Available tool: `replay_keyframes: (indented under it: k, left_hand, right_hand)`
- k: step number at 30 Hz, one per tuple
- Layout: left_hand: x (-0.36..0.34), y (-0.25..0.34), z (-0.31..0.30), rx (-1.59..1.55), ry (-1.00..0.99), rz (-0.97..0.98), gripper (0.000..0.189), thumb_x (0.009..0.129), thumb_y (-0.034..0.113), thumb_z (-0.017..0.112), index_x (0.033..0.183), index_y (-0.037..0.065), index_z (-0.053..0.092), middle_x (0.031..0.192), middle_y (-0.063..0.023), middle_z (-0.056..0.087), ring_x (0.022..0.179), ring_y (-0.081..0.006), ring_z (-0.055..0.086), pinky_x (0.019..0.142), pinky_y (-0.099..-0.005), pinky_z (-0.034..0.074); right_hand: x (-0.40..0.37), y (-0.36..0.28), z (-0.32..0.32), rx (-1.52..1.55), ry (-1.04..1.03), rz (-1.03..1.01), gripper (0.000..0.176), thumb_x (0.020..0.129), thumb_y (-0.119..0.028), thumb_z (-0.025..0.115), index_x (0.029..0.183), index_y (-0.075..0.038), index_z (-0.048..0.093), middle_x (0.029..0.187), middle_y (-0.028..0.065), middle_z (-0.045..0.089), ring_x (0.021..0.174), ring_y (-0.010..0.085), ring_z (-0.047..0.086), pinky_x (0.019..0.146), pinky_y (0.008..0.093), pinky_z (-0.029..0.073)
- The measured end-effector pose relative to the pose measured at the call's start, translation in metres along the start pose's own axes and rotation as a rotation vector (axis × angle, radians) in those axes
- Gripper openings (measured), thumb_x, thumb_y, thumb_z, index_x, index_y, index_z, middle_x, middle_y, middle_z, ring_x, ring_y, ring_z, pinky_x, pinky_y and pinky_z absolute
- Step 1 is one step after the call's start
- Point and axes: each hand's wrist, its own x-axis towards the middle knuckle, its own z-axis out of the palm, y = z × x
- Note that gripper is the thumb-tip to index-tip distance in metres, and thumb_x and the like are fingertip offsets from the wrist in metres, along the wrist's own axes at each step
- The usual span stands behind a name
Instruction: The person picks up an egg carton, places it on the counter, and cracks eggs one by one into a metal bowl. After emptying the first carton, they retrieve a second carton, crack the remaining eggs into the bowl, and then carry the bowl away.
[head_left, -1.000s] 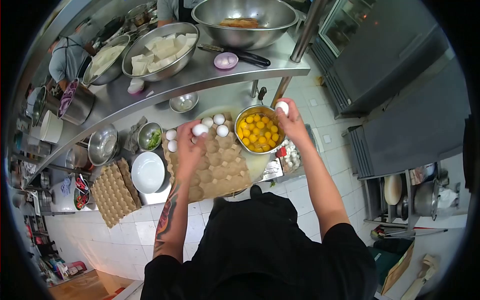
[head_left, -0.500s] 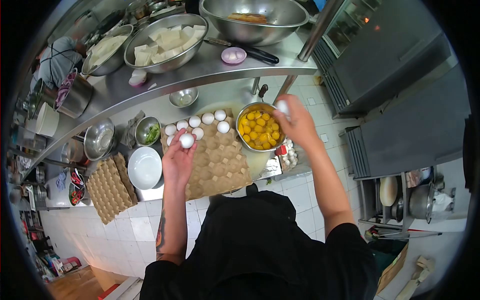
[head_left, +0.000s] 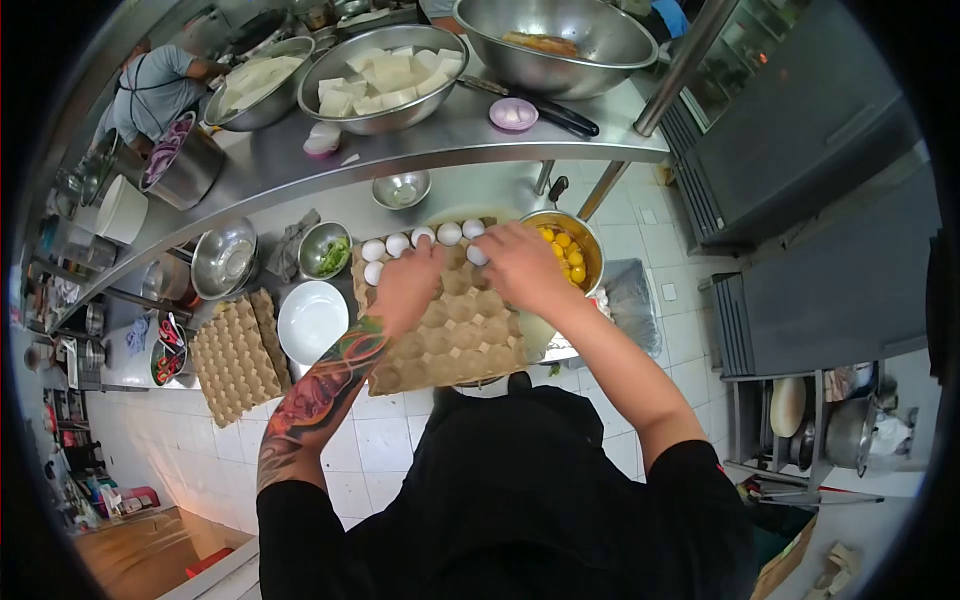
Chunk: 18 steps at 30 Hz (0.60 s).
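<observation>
Both hands are over the cardboard egg tray (head_left: 455,355), whose far rows hold several white eggs (head_left: 373,250). My left hand (head_left: 408,288) is palm down with fingers bent at the second row. They close around an egg that the hand mostly hides, just below another white egg (head_left: 424,236). At the tray's right side, my right hand (head_left: 522,268) has its fingertips on a white egg (head_left: 477,256). Beside that hand stands a steel bowl (head_left: 598,240) of cracked eggs with whole yellow yolks (head_left: 572,258); the hand and wrist hide part of it.
Left of the tray are a white bowl (head_left: 313,322), a steel bowl of chopped greens (head_left: 333,257) and stacked cardboard trays (head_left: 235,350). A raised steel shelf (head_left: 420,145) carries a bowl of white blocks (head_left: 385,80) and a knife (head_left: 550,112). A person (head_left: 160,85) stands far left.
My right hand has moved left from the yolk bowl to the tray, without the white thing it held. My left hand has turned palm down, and its raised egg no longer shows. The view has shifted.
</observation>
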Motion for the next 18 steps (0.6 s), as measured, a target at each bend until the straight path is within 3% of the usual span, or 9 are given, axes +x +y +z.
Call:
replay_keyframes:
  k: [3,5,6,8,9,12,14,16,18]
  left_hand:
    - [0.011,-0.006,-0.007,0.141,-0.127,-0.063,0.044,0.080,0.010,0.075,0.123,0.010,0.063,0.103,-0.0127,0.061,0.090,-0.0335,0.069,0.070,-0.0435,0.055]
    - [0.009,-0.029,-0.024,-0.254,-0.034,-0.017,0.045,0.078,0.016,0.078,0.121,0.012,0.065,0.105,-0.0130,0.062,0.089,-0.0324,0.069,0.072,-0.0426,0.055]
    - [0.010,-0.039,-0.025,-0.250,-0.032,-0.018,0.045,0.078,0.016,0.078,0.121,0.012,0.065,0.105,-0.0130,0.062,0.089,-0.0324,0.069,0.072,-0.0426,0.055]
    - [0.012,-0.058,-0.025,-0.635,0.195,-0.164,0.040,0.079,0.022,0.078,0.115,0.011,0.067,0.105,-0.0151,0.062,0.090,-0.0335,0.068,0.077,-0.0438,0.054]
    - [0.014,-0.064,-0.027,-0.677,0.264,-0.185,0.032,0.081,0.019,0.074,0.113,0.012,0.070,0.107,-0.0125,0.065,0.080,-0.0276,0.065,0.072,-0.0373,0.052]
    - [0.027,-0.072,-0.033,-0.636,0.168,-0.233,0.030,0.083,0.019,0.071,0.113,0.014,0.070,0.105,-0.0122,0.064,0.080,-0.0274,0.063,0.072,-0.0356,0.052]
    - [0.037,-0.081,-0.025,-0.671,0.113,-0.211,0.028,0.084,0.019,0.069,0.111,0.017,0.071,0.103,-0.0133,0.063,0.083,-0.0302,0.062,0.075,-0.0377,0.052]
    - [0.050,-0.091,-0.003,-0.516,0.055,-0.049,0.025,0.084,0.017,0.067,0.109,0.017,0.072,0.103,-0.0153,0.060,0.089,-0.0342,0.062,0.080,-0.0415,0.052]
    - [0.054,-0.085,-0.002,-0.464,0.002,-0.006,0.023,0.085,0.020,0.071,0.108,0.017,0.072,0.106,-0.0176,0.058,0.093,-0.0378,0.062,0.084,-0.0444,0.051]
  right_hand:
    - [0.014,0.010,0.045,-0.153,-0.112,-0.022,0.045,0.072,-0.007,0.078,0.116,-0.009,0.067,0.111,0.0121,0.063,0.102,0.0326,0.063,0.089,0.0451,0.049]
    - [0.019,0.021,0.051,-0.217,-0.143,-0.044,0.050,0.070,-0.006,0.080,0.117,-0.010,0.067,0.115,0.0127,0.062,0.102,0.0332,0.063,0.088,0.0454,0.050]
    - [0.020,0.026,0.042,-0.052,-0.188,-0.017,0.050,0.071,-0.004,0.080,0.119,-0.008,0.066,0.114,0.0121,0.062,0.101,0.0310,0.065,0.086,0.0437,0.051]
    - [0.014,0.032,0.022,0.115,-0.226,0.015,0.049,0.073,-0.003,0.080,0.120,-0.006,0.064,0.113,0.0114,0.062,0.099,0.0288,0.066,0.084,0.0421,0.053]
    - [0.007,0.033,0.009,0.395,-0.151,0.114,0.043,0.078,-0.002,0.075,0.120,-0.005,0.064,0.109,0.0108,0.062,0.097,0.0269,0.066,0.083,0.0403,0.055]
    - [-0.036,0.055,-0.008,1.055,0.123,0.365,0.042,0.089,-0.001,0.071,0.128,-0.005,0.057,0.110,0.0116,0.064,0.091,0.0210,0.068,0.082,0.0349,0.059]
    - [-0.071,0.070,-0.026,1.346,0.378,0.638,0.044,0.095,-0.006,0.065,0.136,-0.005,0.049,0.115,0.0143,0.066,0.088,0.0212,0.068,0.082,0.0373,0.060]
    - [-0.097,0.107,-0.032,1.526,0.519,0.725,0.044,0.100,-0.011,0.058,0.141,-0.003,0.044,0.111,0.0158,0.066,0.084,0.0217,0.068,0.080,0.0399,0.061]
    - [-0.092,0.124,-0.037,1.422,0.613,0.747,0.041,0.104,-0.014,0.052,0.142,-0.001,0.043,0.111,0.0157,0.066,0.083,0.0210,0.067,0.079,0.0396,0.061]
